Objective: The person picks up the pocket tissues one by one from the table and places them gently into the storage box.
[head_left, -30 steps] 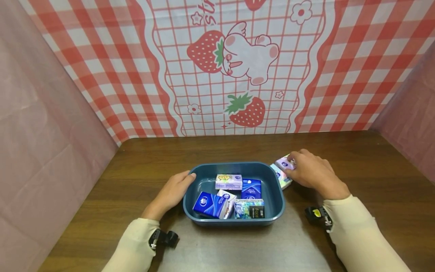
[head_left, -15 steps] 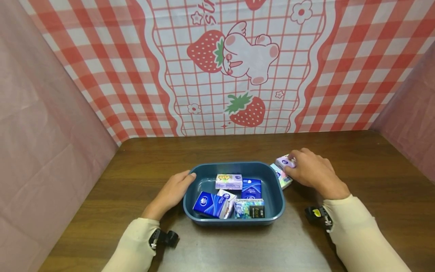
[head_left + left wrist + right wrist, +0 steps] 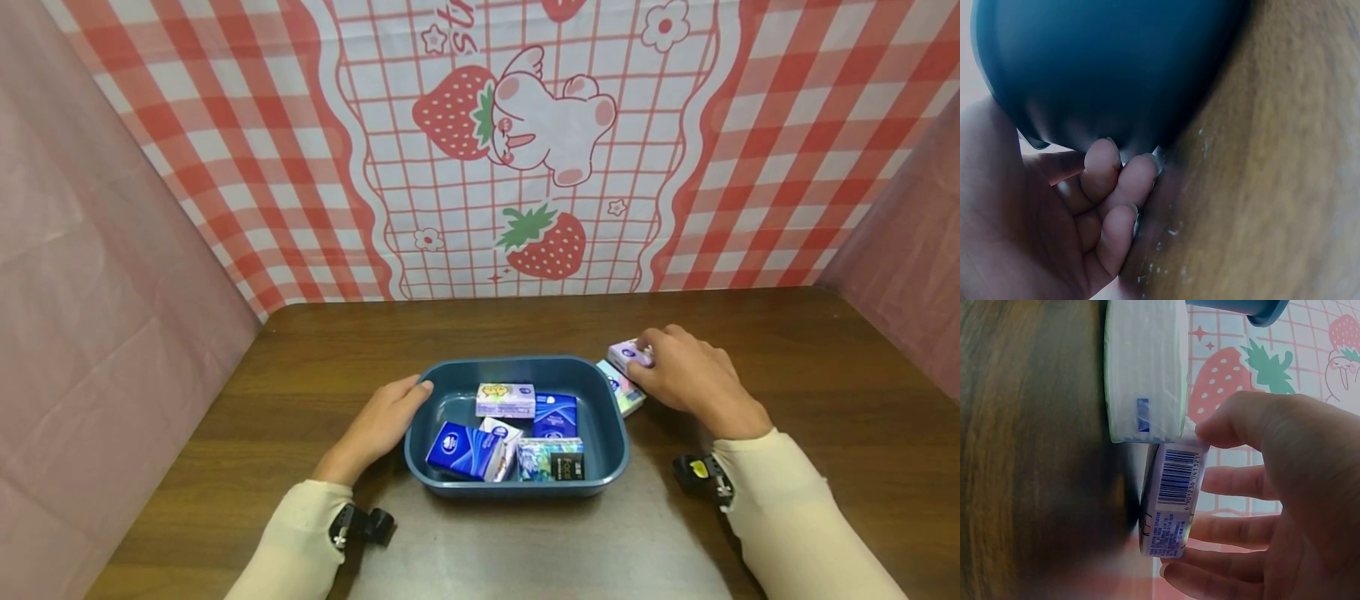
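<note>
My left hand (image 3: pixel 384 419) holds the left end of a blue plastic basin (image 3: pixel 517 490), thumb over the rim. In the left wrist view its fingers (image 3: pixel 1124 181) curl against the basin's outer wall. My right hand (image 3: pixel 686 375) grips a purple tissue pack (image 3: pixel 628 356) between thumb and fingers, just right of the basin. The right wrist view shows this pack's barcode end (image 3: pixel 1175 487). Beside it, against the basin's right end, lies a pale blue-green tissue pack (image 3: pixel 630 400), partly hidden by the purple one and the hand.
Inside the basin lie several tissue packs: a purple one (image 3: pixel 506 402), a dark blue one (image 3: pixel 555 417), another blue one (image 3: pixel 461 451), a white one (image 3: pixel 507 446) and a blue-green patterned one (image 3: pixel 538 460). A checked strawberry cloth (image 3: pixel 465 208) hangs behind the wooden table (image 3: pixel 322 342).
My right hand and the purple tissue pack have shifted very slightly away from me, with more of the pack's side showing. The left hand and the basin stay where they were.
</note>
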{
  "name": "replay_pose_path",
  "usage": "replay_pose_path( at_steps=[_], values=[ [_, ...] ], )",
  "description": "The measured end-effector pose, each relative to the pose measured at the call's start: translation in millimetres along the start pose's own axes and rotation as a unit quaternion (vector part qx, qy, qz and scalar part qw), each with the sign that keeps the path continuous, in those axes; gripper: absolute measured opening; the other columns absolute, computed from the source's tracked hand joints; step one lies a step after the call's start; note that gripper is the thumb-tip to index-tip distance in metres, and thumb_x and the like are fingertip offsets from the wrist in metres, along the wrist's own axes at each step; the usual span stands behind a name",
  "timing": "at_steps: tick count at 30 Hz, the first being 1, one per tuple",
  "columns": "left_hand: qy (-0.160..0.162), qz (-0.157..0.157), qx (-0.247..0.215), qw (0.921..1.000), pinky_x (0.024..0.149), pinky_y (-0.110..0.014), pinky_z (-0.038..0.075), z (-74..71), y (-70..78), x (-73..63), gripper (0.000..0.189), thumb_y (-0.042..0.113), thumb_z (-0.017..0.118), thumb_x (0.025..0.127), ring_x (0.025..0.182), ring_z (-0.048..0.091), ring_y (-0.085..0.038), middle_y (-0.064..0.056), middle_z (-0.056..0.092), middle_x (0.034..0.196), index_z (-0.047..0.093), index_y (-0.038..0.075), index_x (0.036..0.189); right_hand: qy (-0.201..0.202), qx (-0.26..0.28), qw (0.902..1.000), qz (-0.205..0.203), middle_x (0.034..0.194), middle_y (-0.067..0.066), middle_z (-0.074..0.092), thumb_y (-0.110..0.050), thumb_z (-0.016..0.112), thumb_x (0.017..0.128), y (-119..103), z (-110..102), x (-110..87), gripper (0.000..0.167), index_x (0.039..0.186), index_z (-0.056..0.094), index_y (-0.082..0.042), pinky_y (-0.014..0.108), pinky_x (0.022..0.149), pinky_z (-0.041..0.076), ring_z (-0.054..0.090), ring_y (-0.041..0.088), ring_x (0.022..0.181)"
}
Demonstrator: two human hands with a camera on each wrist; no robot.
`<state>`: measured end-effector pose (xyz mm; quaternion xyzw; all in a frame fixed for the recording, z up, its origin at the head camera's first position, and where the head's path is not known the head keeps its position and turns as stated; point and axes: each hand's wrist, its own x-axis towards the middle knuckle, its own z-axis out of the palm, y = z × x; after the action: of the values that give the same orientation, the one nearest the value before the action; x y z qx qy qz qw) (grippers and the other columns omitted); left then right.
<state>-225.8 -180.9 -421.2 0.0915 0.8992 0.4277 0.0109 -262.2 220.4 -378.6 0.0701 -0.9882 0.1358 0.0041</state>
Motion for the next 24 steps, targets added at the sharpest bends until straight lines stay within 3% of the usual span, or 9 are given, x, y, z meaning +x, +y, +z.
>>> replay_pose_path(
  at_steps=[24],
  values=[
    [0.006,0.004,0.005,1.0000,0.101,-0.050,0.045,0.9,0.3,1.9,0.040,0.037,0.044,0.106,0.109,0.061,-0.023,-0.005,0.069,0.112,0.068,0.010,0.123,0.026,0.001,0.9997,-0.002,0.122,0.028,0.054,-0.039,0.066,0.092,-1.5,-1.5,1.0,0.056,0.130,0.058,0.002,0.064,0.082,0.047,0.054,0.041,0.100]
  ],
)
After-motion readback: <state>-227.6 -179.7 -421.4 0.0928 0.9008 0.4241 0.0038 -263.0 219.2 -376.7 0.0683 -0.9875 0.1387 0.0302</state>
